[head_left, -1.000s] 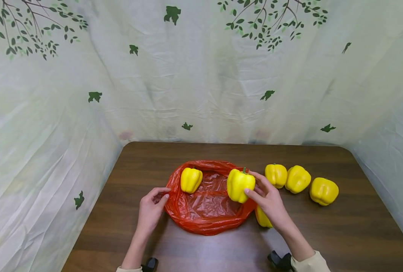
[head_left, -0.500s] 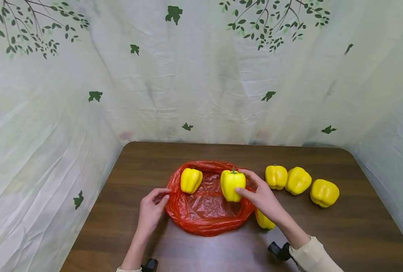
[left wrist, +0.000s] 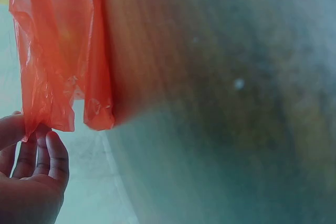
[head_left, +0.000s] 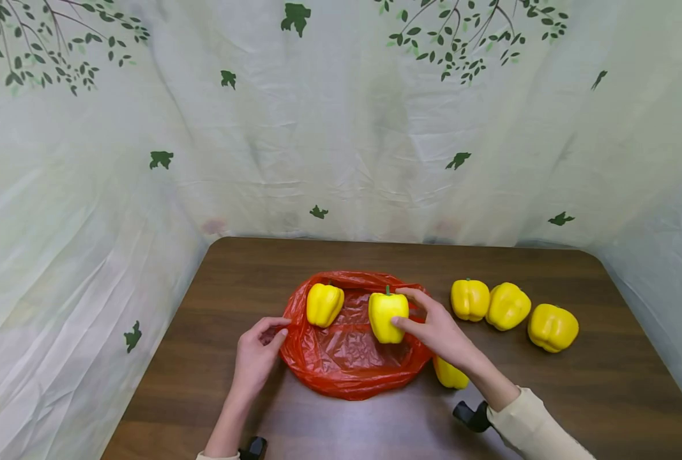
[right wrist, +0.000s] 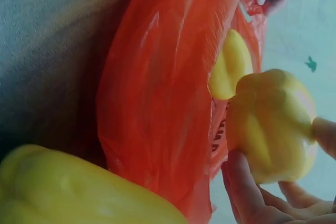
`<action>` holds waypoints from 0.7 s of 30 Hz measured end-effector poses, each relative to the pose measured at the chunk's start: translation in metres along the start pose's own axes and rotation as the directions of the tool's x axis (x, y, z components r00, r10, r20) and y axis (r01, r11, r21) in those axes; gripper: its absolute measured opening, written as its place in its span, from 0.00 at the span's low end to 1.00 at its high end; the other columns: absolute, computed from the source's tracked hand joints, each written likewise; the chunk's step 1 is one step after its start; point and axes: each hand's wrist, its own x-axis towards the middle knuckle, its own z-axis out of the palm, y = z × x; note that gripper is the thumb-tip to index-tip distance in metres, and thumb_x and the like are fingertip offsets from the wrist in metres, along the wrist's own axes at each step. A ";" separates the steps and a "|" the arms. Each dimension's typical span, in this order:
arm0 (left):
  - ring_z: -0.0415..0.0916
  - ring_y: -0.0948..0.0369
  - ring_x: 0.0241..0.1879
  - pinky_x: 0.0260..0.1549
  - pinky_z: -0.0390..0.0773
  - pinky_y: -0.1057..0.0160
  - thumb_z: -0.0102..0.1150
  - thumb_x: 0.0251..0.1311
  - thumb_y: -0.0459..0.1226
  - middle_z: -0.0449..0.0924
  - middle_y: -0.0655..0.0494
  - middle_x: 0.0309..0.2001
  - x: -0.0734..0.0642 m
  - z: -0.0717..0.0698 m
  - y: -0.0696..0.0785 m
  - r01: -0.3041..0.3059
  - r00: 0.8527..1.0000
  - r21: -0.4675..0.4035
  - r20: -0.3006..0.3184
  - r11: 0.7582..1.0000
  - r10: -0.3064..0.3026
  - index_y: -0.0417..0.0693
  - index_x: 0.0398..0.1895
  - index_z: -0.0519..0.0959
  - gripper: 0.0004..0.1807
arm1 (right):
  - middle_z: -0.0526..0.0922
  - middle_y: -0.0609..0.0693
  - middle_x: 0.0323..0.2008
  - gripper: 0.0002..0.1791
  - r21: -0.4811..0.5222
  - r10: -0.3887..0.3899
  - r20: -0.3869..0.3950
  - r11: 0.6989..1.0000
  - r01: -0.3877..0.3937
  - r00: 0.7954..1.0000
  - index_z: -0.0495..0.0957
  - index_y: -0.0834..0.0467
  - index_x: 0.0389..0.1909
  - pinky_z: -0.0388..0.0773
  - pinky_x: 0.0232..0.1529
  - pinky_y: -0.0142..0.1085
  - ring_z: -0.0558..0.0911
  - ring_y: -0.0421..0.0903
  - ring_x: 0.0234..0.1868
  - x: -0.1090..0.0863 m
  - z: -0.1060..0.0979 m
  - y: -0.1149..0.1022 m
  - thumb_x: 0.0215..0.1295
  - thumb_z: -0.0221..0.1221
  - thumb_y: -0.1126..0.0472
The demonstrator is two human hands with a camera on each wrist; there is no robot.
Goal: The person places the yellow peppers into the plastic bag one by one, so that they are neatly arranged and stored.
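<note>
Held pepper point(head_left: 388, 318) above the right half of the bag point(head_left: 352, 387)

My right grip point(head_left: 441, 327) is closed around one yellow pepper, thumb on the near side and fingers toward the far side. The pepper sits to the left of that palm, over the right half of the bag's mouth; from the right wrist view I judge it to be above the rim rather than down inside. Its long axis runs stem to base, with the stem toward the bag's far side and the base toward me; I cannot tell how much it tilts. The height between pepper and bag floor is, I judge, the relation that matters, and my right grip is the nearer one.

My left grip point(head_left: 255, 358) pinches the bag's left rim, narrow, with only thin plastic between thumb and fingers. The bag stands open on the surface point(head_left: 398, 428).

The inner pepper point(head_left: 324, 305) lies in the bag's left part, well apart from the held one. The near pepper point(head_left: 451, 373) is just beside the bag's right edge, partly hidden, so I cannot tell whether they touch. Three peppers point(head_left: 507, 306) lie farther right of the bag.
</note>
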 end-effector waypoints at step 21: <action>0.77 0.56 0.33 0.33 0.78 0.66 0.62 0.61 0.26 0.83 0.51 0.40 -0.001 -0.002 0.004 0.011 1.000 0.033 0.019 0.999 -0.011 0.45 0.41 0.85 0.09 | 0.74 0.55 0.61 0.35 -0.113 0.016 0.150 0.994 0.001 0.989 0.68 0.56 0.67 0.78 0.52 0.48 0.76 0.52 0.54 0.032 -0.004 -0.019 0.62 0.66 0.48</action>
